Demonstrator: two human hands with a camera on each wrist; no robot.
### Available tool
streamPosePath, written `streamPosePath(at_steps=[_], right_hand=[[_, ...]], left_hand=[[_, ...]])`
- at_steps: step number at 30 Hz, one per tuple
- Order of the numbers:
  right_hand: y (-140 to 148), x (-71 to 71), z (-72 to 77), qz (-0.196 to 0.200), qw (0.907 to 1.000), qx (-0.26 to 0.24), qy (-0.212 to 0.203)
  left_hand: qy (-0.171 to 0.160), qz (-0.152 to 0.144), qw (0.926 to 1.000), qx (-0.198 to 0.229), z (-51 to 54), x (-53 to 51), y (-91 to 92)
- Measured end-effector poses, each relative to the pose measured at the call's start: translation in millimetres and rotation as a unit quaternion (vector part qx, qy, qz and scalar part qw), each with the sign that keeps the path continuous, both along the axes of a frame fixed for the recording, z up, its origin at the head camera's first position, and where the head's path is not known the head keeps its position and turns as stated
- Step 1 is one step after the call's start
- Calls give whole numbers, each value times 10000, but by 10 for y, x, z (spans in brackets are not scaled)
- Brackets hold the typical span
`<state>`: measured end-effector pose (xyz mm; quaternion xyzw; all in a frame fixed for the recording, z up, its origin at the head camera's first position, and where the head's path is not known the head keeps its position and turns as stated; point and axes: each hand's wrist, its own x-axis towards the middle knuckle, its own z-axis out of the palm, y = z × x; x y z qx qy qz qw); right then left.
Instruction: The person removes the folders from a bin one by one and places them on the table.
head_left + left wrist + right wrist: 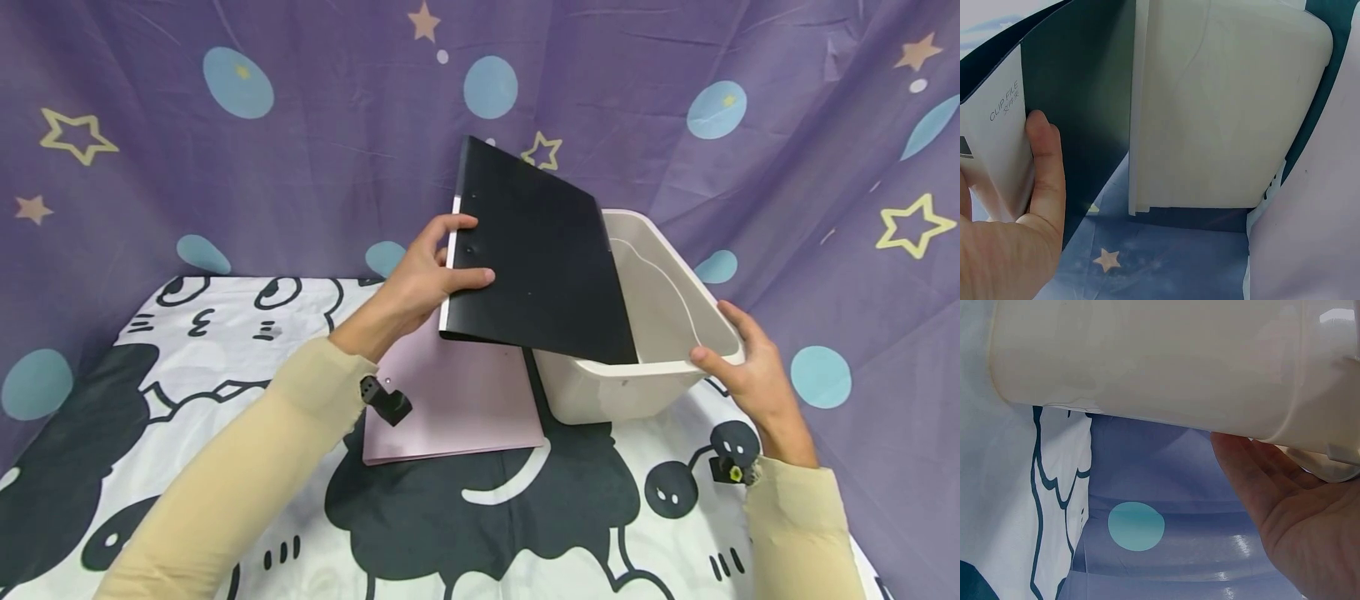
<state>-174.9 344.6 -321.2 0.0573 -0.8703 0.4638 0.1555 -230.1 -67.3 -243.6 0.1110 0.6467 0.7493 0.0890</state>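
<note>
My left hand [416, 287] grips a black clip file [540, 258] by its white-labelled spine, the thumb on the near face. The file is tilted, its far edge lowered over the opening of a white plastic bin [622, 396]. In the left wrist view the spine label [1000, 137] reads "CLIP FILE". My right hand [761, 387] holds the bin's rim at its near right corner, thumb on the rim and fingers along the outer side. Part of the bin's inside is hidden behind the file.
A pink folder [457, 408] lies flat on the patterned cloth [300, 475], left of the bin and partly under the raised file. Behind everything hangs a purple curtain [337, 125] with stars and blue dots. Small black devices sit at both wrists.
</note>
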Motion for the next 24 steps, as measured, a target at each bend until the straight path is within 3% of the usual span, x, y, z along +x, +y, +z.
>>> streamPosePath(at_steps=[24], right_hand=[[-8,17,10,21,9999,37,119]], left_hand=[[-63,215,9997,102,-29,133,-281]])
